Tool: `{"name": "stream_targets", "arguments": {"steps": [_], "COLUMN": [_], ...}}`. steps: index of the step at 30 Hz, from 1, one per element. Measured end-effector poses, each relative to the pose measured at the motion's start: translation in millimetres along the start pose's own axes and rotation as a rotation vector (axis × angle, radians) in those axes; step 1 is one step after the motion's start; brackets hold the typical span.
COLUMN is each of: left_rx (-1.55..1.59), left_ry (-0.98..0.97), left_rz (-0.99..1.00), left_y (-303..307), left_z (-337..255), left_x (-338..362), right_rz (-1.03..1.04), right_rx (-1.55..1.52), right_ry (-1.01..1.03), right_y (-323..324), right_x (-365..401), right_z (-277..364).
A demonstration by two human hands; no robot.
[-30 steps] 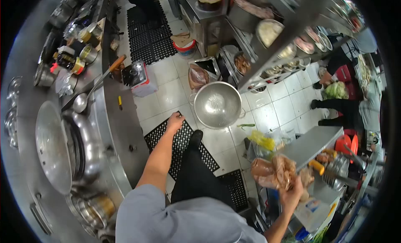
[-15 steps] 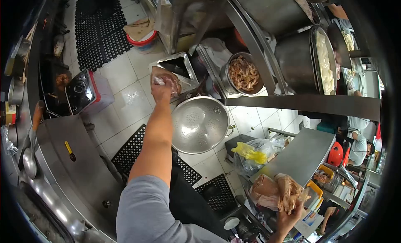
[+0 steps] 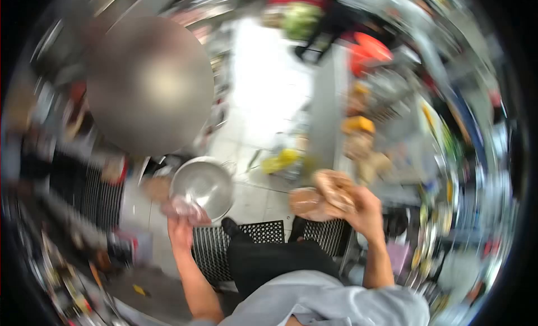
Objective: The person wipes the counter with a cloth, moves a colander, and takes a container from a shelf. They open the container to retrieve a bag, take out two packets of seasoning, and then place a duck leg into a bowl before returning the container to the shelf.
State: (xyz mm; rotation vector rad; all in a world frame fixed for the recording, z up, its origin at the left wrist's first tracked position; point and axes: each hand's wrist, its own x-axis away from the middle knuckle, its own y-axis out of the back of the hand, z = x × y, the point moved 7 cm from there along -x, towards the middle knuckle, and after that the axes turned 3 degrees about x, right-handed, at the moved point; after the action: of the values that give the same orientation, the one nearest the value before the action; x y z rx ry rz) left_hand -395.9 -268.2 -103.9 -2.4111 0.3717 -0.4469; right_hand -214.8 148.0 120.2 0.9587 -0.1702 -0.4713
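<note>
My left hand [image 3: 180, 232] is closed on a pinkish clear plastic bag of meat [image 3: 190, 212], which overlaps the near left rim of a large steel colander [image 3: 210, 183] in this view. Off to the right, my right hand [image 3: 365, 213] grips a plastic bag of brown meat [image 3: 335, 189] by its gathered end. A second rounded, reddish-brown bagged piece [image 3: 305, 203] hangs beside it. Motion blurs much of the picture.
A big round metal lid or pan bottom [image 3: 151, 85] looms at the upper left. The steel counter [image 3: 328, 113] runs along the right. Yellow plastic bags [image 3: 280, 161] sit near its end. Black perforated mats [image 3: 263, 232] lie underfoot. Farther off stands a person [image 3: 330, 24] in dark trousers.
My view has swung toward the right. My left hand has lifted the pinkish bag from beside the colander and drawn it nearer my body; my right hand still holds its bag.
</note>
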Motion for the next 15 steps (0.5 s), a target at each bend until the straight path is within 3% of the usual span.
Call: {"name": "stream_targets", "arguments": {"steps": [2,7,9,10,11,15], "left_rx": [-0.033,-0.702,-0.716,-0.8,-0.888,-1.159], "left_ry": [-0.028,-0.144,-0.294,-0.28,-0.268,-0.614], "left_rz": [0.005,0.484,0.635,0.694,0.746,1.03], "left_y": [-83,-362,-491,-546,-589,-727], "left_z": [31,43,49,59,69,147], "left_x": [7,-1,7,13,13,21], "right_rz": [-0.061,-0.132,-0.136,-0.141,-0.142,-0.2], "right_rx": [-0.029,-0.044,-0.048,-0.015,0.013,0.04], "right_ry": [0.058,0.053,0.0,-0.004,-0.002,-0.084], "right_y": [49,162,205,225,240,300], "right_x": [19,85,106,117,124,150], "right_z": [-13,-83,-119,-136,-147,-203]}}
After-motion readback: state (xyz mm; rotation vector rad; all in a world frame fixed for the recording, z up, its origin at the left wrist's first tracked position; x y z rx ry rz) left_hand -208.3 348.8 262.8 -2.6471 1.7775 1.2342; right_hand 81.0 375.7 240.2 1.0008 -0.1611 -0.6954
